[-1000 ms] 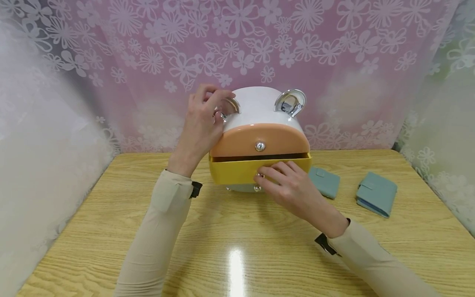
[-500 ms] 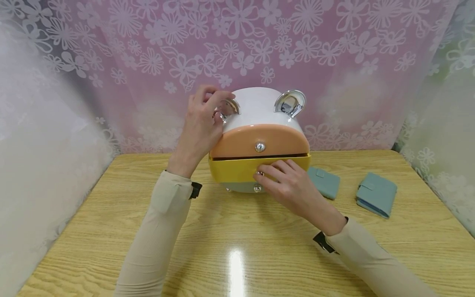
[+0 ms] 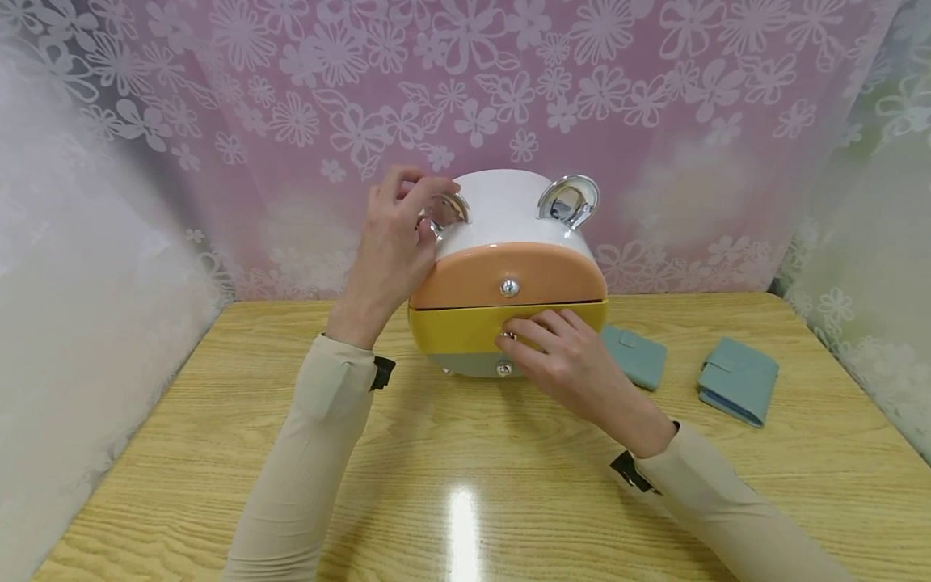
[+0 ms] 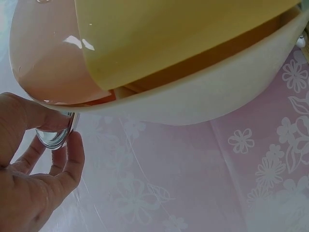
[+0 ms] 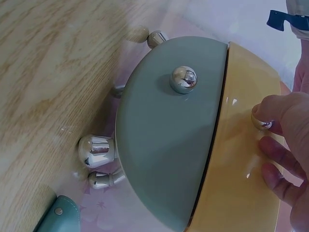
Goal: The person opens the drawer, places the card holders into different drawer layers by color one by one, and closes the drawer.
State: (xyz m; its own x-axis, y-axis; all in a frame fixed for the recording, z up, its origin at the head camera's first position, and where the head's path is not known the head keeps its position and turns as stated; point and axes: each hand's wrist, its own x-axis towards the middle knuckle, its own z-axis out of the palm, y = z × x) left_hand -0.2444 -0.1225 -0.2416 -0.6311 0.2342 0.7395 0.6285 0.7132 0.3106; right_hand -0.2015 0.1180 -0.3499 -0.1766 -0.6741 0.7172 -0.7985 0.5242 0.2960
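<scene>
Here, right hand (image 3: 566, 362) closed on knob (image 5: 260, 124).

The drawer box (image 3: 502, 198) before you looks like smooth, glossy plastic. Its ears (image 3: 570, 202), at eleven and one o'clock, and its round knobs (image 3: 510, 288) shine like polished metal. At four o'clock from it, the wallets (image 3: 739, 381) look like leather, rather matt. The table (image 3: 407, 501) under it shows you glossy wood grain, and your sleeves (image 3: 298, 477) are of matt cloth.
</scene>
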